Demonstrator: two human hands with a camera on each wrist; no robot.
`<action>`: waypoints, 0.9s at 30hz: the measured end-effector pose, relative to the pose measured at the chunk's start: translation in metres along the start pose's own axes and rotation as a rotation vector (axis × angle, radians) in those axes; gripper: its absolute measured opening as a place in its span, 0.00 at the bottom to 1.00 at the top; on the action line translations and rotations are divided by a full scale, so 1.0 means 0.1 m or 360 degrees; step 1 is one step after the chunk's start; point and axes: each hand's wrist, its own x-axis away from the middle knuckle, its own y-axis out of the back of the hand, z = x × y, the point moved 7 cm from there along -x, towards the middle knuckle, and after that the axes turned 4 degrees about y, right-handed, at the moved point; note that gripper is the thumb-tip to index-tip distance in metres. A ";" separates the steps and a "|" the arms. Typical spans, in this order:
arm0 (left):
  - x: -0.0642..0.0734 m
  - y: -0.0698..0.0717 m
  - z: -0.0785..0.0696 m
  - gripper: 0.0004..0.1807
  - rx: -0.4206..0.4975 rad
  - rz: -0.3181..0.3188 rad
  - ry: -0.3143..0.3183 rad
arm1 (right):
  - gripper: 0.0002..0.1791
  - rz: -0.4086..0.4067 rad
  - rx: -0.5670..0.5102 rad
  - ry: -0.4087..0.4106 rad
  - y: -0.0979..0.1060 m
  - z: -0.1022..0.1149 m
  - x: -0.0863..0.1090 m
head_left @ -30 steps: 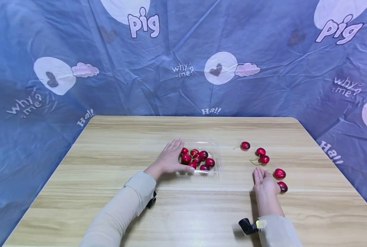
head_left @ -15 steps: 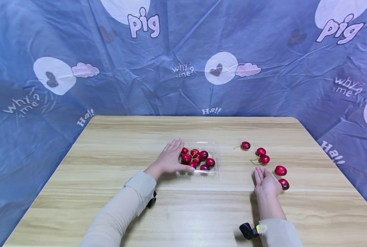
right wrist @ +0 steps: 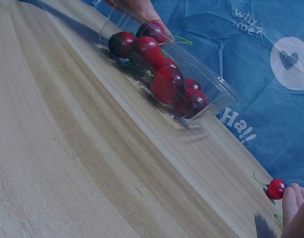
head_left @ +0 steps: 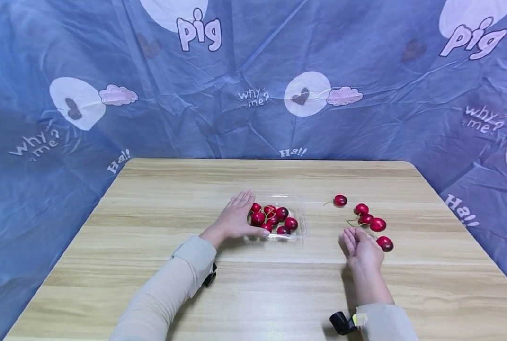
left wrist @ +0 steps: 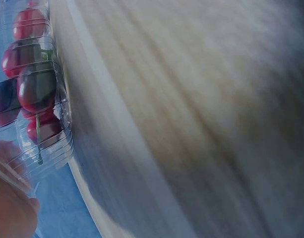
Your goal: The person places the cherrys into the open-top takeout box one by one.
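In the head view my left hand [head_left: 237, 220] grips the left end of a clear plastic container [head_left: 299, 202], its thumb at the near rim and its fingers across the far side. Several dark red cherries [head_left: 290, 223] with green stems lie inside. My right hand [head_left: 365, 251] is low over the table to the right, fingers extended and palm turned upward. A cherry [head_left: 385, 244] sits right at its outer edge, partly covered by the hand. Just past the fingers lie another cherry [head_left: 378, 224] and two more close together. In the right wrist view, straight fingertips overlap a cherry [right wrist: 276, 189].
One more loose cherry [head_left: 340, 200] lies farther back, between the container and the cluster. All stand on a light wood table [head_left: 168, 189] with a blue printed cloth [head_left: 219, 128] hanging behind it. A small black camera [head_left: 342, 324] is strapped at the right wrist.
Two cherries beside my right hand have shifted away from me and leftward, closer to the pair behind. The right hand has moved slightly left. My left hand keeps its place on the container.
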 end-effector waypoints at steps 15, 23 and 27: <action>0.01 0.03 -0.02 0.63 -0.0013 0.0008 0.0000 | 0.13 0.0191 0.0391 -0.0142 -0.17 -0.01 0.11; 0.01 0.04 -0.02 0.63 -0.0030 0.0007 -0.0006 | 0.15 0.0410 0.0577 -0.0192 -0.33 -0.01 0.19; 0.01 0.04 -0.02 0.64 -0.0031 0.0012 -0.0004 | 0.16 0.0506 0.0657 -0.0166 -0.38 0.00 0.21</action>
